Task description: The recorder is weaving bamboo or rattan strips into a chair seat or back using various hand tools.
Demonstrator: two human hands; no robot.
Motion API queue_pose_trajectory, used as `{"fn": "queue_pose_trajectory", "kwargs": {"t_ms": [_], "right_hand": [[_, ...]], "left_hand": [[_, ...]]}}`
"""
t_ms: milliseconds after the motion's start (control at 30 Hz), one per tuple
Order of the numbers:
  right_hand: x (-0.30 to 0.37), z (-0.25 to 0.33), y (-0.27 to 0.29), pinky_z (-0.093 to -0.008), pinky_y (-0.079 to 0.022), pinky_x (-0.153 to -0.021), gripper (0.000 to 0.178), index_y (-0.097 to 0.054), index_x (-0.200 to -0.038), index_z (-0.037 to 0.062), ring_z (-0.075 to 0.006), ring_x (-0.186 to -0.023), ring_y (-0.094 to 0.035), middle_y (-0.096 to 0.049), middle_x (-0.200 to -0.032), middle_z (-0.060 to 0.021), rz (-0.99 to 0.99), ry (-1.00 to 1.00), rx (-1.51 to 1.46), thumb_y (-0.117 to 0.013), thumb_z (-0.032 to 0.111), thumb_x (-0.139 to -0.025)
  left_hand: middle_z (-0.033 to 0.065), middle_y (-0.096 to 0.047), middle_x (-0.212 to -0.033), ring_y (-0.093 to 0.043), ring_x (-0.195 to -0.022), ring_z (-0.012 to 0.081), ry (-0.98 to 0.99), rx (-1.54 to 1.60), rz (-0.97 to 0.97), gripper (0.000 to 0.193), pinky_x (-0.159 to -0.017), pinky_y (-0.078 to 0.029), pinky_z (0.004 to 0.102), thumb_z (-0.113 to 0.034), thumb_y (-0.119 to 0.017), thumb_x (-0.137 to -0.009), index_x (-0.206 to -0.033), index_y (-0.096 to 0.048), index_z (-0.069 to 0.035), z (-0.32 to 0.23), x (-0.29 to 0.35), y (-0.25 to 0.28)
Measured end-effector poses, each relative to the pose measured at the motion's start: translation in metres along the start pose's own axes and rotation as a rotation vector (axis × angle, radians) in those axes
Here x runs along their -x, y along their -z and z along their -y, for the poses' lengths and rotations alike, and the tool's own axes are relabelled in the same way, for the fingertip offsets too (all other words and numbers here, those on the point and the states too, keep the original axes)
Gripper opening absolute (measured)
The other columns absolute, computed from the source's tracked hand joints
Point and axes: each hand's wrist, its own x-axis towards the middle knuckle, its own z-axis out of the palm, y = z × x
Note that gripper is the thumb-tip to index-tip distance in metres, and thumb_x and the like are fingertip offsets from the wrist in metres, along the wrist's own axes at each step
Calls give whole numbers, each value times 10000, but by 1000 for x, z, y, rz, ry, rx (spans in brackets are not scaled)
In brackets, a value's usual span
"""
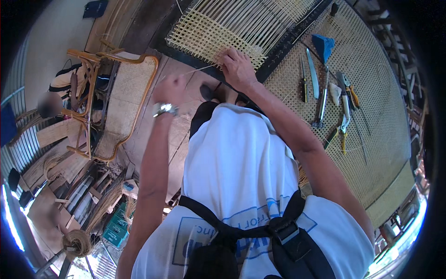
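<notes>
Here, a broad cane sheet (381, 116) spreads beside a dark frame (277, 60) bearing the partly woven panel (200, 36). The right hand (238, 69) bunches its fingers at the panel's near edge, any pinch hidden; the blurred left hand (170, 89) closes on a thin strand (200, 69).

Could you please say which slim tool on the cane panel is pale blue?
The flat, pale-blue blade, between a yellow-and-black-handled tool and a silver metal tool; neither neighbour is blue.
</notes>
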Motion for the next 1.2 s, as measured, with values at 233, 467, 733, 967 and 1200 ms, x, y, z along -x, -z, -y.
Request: {"fn": "queue_pose_trajectory", "kwargs": {"t_ms": [233, 467, 733, 967, 1200], "right_hand": [[55, -20, 30, -433, -468, -859, 269, -632, -1077, 72, -340, -998, -579, -569, -1013, -125, 6, 16, -195, -701, 119, -821], [99, -14, 61, -444, -502, -819, 193, -644, -990, 48, -350, -945, -593, -591, -954, -145, 78, -133, -191, -700, 98, -813], [157, -77, 134, -467, -476, -816, 210, -648, -977, 61, -371, -941, -581, -611, -991, -156, -564, -483, 190, -717, 84, -780], [253, -141, 197, -518, -384, -981, 510, -551, -1270, 115, -370, -1166, -507, -545, -1228, -158, -647, -937, 735, -727, 290, -824], [303, -120, 208, -636, -305, -1063, 819, -425, -1433, 103, -415, -1333, -416, -443, -1431, -212, -43, -1156, 623, -688, 584, -824]], "left_hand": [[192, -721, -856, -691, -834, 430, -31, 108, -57, 481, -715, -538, 524, -550, -648, -872, -925, -663, -72, -26, 20, 35], [211, -710, -864, -685, -833, 438, -175, -51, 134, 437, -703, -544, 525, -503, -622, -910, -926, -680, -70, -84, -4, -25], [208, -720, -935, -685, -887, 423, -120, -2, 148, 403, -756, -533, 505, -454, -657, -891, -1002, -720, -72, -89, -21, -37], [222, -703, -845, -677, -844, 419, -239, 13, 127, 480, -722, -520, 508, -512, -608, -906, -865, -675, -39, -78, -35, -30], [224, -692, -849, -657, -822, 452, -386, -8, 4, 348, -704, -513, 563, -408, -592, -924, -906, -712, -82, -57, -33, -32]]}}
